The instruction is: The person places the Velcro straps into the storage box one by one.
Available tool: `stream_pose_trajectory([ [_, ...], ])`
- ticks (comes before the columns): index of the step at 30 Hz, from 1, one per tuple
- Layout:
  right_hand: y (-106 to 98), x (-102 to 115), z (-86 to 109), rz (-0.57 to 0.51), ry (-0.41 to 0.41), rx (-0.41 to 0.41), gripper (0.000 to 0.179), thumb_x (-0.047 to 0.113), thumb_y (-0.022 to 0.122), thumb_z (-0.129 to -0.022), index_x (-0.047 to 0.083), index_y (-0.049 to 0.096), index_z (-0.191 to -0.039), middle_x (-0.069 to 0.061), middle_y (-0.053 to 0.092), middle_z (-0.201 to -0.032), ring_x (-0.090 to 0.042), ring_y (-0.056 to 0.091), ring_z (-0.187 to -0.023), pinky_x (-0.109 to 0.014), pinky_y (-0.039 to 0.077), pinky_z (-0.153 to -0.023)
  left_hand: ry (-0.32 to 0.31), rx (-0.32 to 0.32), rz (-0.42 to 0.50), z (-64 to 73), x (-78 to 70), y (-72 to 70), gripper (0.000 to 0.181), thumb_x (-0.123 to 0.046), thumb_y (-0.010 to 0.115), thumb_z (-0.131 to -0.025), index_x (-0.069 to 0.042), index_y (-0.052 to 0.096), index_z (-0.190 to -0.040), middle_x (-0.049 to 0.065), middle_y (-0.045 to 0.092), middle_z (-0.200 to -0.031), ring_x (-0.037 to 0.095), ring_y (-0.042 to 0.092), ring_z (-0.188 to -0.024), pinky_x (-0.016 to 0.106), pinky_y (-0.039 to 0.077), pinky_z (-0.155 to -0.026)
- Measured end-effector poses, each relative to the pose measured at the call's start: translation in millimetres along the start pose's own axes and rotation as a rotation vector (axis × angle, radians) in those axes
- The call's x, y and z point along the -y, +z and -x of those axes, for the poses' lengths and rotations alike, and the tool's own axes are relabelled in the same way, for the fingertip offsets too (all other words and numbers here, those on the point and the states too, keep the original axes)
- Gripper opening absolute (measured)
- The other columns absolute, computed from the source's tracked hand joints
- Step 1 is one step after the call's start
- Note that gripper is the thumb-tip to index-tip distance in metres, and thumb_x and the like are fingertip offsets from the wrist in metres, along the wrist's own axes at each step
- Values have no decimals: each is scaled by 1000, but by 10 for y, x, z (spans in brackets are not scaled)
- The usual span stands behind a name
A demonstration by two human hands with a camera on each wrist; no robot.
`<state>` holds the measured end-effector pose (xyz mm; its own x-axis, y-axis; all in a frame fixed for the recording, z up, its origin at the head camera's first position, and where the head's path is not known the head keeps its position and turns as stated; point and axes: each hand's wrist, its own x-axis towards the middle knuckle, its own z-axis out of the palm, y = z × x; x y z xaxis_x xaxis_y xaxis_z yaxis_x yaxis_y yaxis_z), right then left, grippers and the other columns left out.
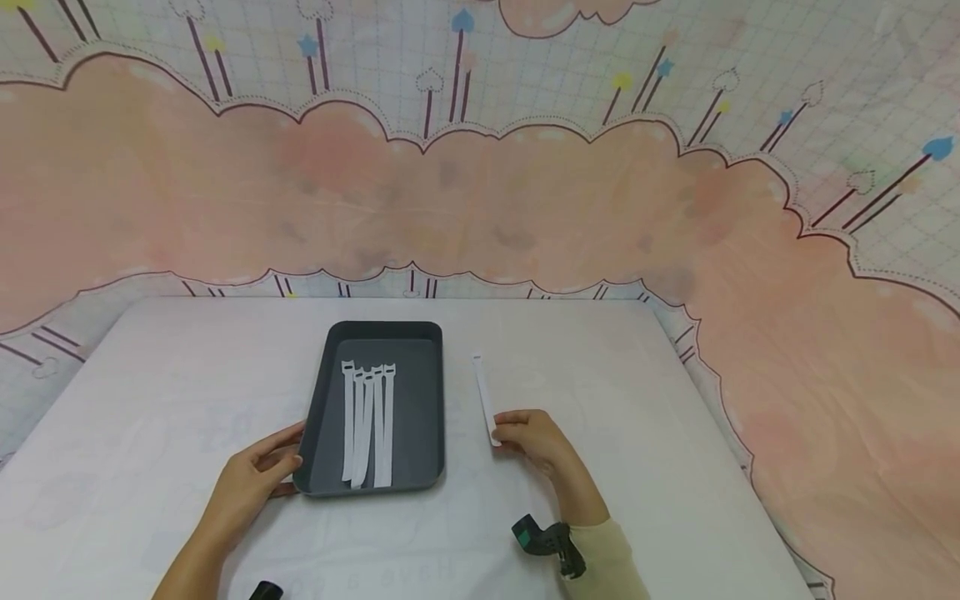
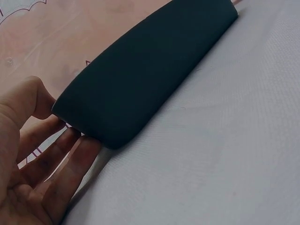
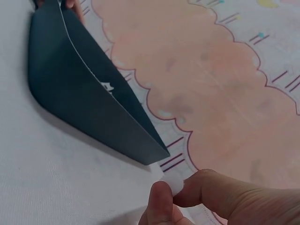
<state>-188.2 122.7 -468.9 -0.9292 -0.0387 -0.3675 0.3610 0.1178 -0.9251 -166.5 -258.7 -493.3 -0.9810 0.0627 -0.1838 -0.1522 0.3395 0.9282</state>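
A dark grey tray (image 1: pixel 418 417) stands on the white table with several white hook-and-loop cable ties (image 1: pixel 367 429) lying lengthwise in it, their slotted heads at the far end. My left hand (image 1: pixel 251 475) holds the tray's near left corner, thumb at the rim and fingers against the side, as the left wrist view (image 2: pixel 42 164) also shows. To the tray's right, my right hand (image 1: pixel 534 442) pinches the near end of a single white cable tie (image 1: pixel 482 392) between thumb and fingers. That tie points away from me, apart from the tray. In the right wrist view only its pinched end (image 3: pixel 174 183) shows clearly.
The white tabletop (image 1: pixel 585 358) spreads around the tray. Behind it hangs a peach-and-white patterned cloth (image 1: pixel 450 200). A black wrist camera (image 1: pixel 551 542) sits on my right wrist, and part of another black device (image 1: pixel 266 590) shows at the bottom edge.
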Motion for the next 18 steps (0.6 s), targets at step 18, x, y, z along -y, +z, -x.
stream_pose_trajectory([
  [18,102,104,114,-39,-48,127,41,-3,62,-84,-21,54,-121,-6,63,-90,-10,60,-70,-22,58,-71,-13,2,10,8,-4,3,54,-14,59,-97,-2,43,-147,28,51,-140,-10,61,-91,28,60,-73],
])
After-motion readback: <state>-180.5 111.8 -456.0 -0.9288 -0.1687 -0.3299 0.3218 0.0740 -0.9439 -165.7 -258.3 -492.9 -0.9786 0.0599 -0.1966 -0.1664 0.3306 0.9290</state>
